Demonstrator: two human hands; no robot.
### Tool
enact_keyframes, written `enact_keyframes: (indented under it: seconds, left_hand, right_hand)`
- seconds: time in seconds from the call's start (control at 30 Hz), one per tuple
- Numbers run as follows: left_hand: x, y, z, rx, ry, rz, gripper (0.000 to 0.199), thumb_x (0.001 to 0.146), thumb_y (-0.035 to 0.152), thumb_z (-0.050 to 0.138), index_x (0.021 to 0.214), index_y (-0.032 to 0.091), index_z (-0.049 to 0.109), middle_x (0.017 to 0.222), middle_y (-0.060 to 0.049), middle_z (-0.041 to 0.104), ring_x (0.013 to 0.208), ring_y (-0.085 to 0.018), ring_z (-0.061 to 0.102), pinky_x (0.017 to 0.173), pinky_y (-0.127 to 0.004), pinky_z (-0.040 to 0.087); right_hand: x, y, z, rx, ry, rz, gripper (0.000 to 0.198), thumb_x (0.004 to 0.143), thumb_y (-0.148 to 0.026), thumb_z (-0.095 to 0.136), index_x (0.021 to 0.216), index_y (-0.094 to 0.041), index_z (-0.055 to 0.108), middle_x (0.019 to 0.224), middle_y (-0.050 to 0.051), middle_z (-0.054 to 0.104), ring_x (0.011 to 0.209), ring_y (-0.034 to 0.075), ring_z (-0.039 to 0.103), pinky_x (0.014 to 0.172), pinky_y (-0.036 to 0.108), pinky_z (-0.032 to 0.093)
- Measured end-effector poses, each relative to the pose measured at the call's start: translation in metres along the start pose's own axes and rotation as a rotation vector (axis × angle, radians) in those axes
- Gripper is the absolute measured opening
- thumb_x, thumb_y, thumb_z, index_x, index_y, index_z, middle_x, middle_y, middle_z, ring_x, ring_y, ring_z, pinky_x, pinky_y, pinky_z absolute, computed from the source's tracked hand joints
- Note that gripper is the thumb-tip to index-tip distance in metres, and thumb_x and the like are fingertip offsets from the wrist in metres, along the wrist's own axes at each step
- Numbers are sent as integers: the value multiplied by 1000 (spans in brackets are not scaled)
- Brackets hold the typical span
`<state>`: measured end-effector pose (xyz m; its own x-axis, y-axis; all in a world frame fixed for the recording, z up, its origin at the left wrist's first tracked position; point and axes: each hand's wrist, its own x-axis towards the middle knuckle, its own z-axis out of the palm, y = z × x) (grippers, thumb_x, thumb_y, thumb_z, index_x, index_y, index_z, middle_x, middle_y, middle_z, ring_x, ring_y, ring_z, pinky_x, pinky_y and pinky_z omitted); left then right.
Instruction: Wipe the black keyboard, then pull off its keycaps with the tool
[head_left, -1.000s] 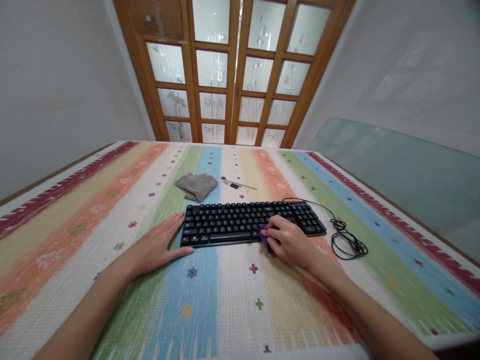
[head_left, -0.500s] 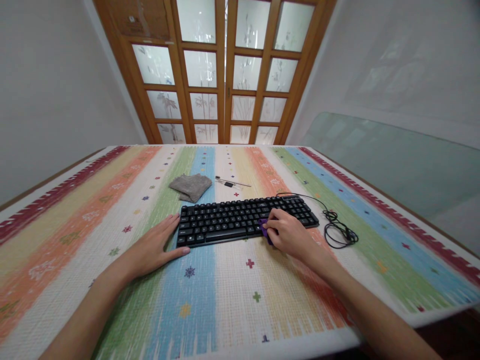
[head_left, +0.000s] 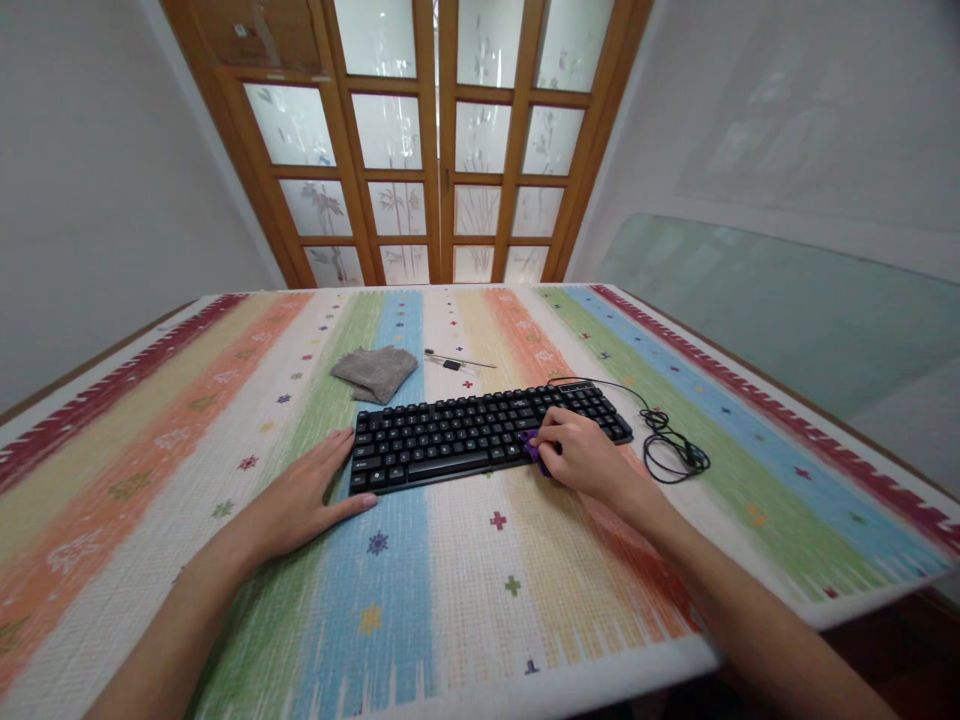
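Observation:
A black keyboard (head_left: 442, 440) lies at a slight slant on the striped tablecloth. My left hand (head_left: 307, 495) rests at its left end, fingers stretched out flat and apart, the fingertips against the side and the thumb near the front left corner. Over the right part of the keyboard, my right hand (head_left: 581, 452) is closed on a purple soft wad (head_left: 534, 450). The wad touches the lower keys and front edge right of the space bar. Most of it is hidden by my fingers, so its material is unclear.
Behind the keyboard lie a folded grey cloth (head_left: 375, 373), a thin dark-tipped stick (head_left: 469, 361) and a small clear item with a black part (head_left: 451, 366). The keyboard's coiled cable (head_left: 675, 455) is at the right. A glass-paned wooden door (head_left: 442, 180) stands beyond the table (head_left: 465, 600).
The view has shifted a little. My right hand, still pinching the purple wad, has moved slightly rightward along the keyboard. The left hand stays at the left end.

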<state>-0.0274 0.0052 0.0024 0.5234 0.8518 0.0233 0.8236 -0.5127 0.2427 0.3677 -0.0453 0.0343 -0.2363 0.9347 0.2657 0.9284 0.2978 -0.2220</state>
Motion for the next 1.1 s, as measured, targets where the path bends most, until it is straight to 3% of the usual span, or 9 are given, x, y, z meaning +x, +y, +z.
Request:
enact_keyframes:
  seconds: [0.47,0.8,1.1]
  left_hand:
    - [-1,-6,5,-16,53,50,91,85,71,55,156,20,28,160,-15,30,144,-37,35,118,-54,32]
    - [-1,2,-1,-5,-22,-11,96,84,75,49,153,10,31,160,-19,27,147,-36,30,120,-53,28]
    - [-1,-3,3,-19,20,21,94,84,74,52,153,15,31,160,-17,29,145,-37,32,119,-54,30]
  right_hand:
    - [2,8,1,36,27,0,27,80,-7,52,68,-16,74,78,7,66,75,18,61,70,29,43]
    - [1,8,0,63,23,25,25,79,-7,52,71,-16,74,80,7,67,75,18,61,69,29,42]
    - [1,9,2,74,43,12,25,79,-7,52,69,-16,72,79,6,66,75,18,61,69,29,42]
